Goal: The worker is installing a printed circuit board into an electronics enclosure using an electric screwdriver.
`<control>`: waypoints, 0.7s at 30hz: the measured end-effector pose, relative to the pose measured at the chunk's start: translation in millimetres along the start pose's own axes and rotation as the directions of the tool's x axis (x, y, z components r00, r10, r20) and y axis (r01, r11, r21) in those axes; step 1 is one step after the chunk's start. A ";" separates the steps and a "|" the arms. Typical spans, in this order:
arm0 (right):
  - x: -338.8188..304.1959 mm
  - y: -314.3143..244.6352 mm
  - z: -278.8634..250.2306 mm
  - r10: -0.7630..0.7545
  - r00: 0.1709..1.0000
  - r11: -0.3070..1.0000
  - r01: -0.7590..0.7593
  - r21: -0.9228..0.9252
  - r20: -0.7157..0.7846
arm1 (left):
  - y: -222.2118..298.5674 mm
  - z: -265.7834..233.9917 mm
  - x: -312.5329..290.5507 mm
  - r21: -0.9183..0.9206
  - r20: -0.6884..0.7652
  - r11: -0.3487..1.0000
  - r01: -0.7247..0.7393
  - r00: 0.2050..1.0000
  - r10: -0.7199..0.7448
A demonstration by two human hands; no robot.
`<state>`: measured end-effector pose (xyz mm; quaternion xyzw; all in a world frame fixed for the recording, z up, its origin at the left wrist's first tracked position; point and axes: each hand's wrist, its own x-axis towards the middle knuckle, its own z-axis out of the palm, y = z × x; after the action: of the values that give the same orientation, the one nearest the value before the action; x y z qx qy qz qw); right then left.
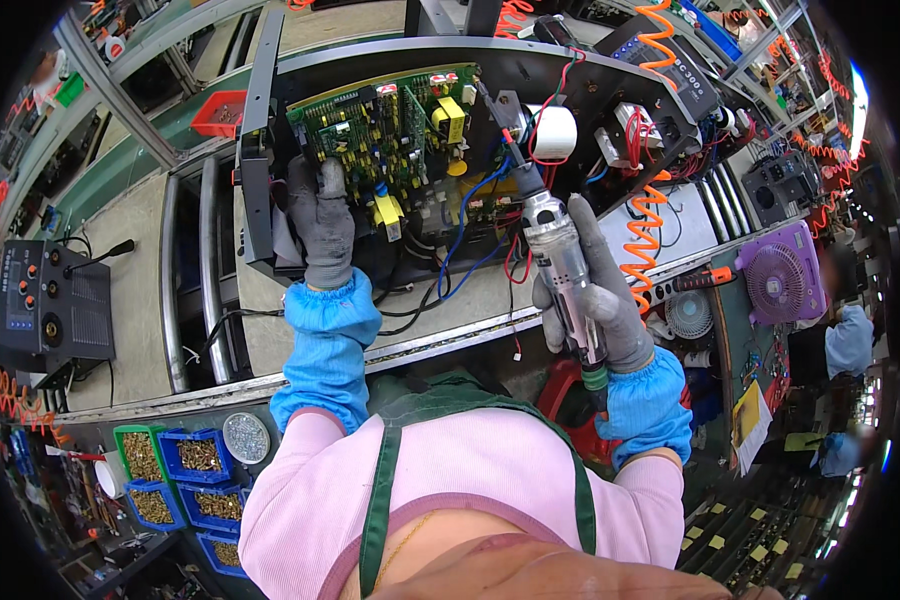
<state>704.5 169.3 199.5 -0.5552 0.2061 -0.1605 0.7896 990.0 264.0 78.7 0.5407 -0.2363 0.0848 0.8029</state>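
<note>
In my right hand (615, 300), gloved in grey, is a silver pneumatic screwdriver (560, 260), held with the fingers round its body. Its long bit points up and left, and the tip is at the upper right corner of a green circuit board (370, 130). The board stands tilted inside an open black metal chassis (257, 210) and carries yellow transformers and many small parts. My left hand (322, 215), also gloved, grips the lower left edge of the board; some fingertips are hidden. Blue, red and black wires (470, 225) hang below the board.
The chassis lies across a roller conveyor (210, 270). A finished-looking black machine (55, 305) stands at left. Blue bins of screws (198, 455) and a round dish (246, 438) sit at lower left. Orange coiled hoses (650, 225) hang at right, near a purple fan (778, 272).
</note>
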 end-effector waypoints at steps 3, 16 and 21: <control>2.9 -0.9 1.9 0.001 1.000 1.000 -0.001 0.000 -0.010 | 5.1 3.7 1.8 0.005 0.024 1.000 -0.019 1.000 0.019; 6.9 -4.4 10.8 -0.035 0.998 0.999 0.035 -0.010 -0.042 | 15.4 6.5 6.8 0.110 0.059 0.990 -0.088 0.995 0.082; 6.5 -8.9 17.6 -0.018 0.997 0.998 0.013 -0.063 -0.075 | -0.2 3.0 9.3 0.217 0.031 0.964 -0.154 0.988 0.150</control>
<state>718.7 177.5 212.2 -0.5748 0.2361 -0.1810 0.7623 997.3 260.1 83.9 0.6065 -0.2722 0.1676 0.7280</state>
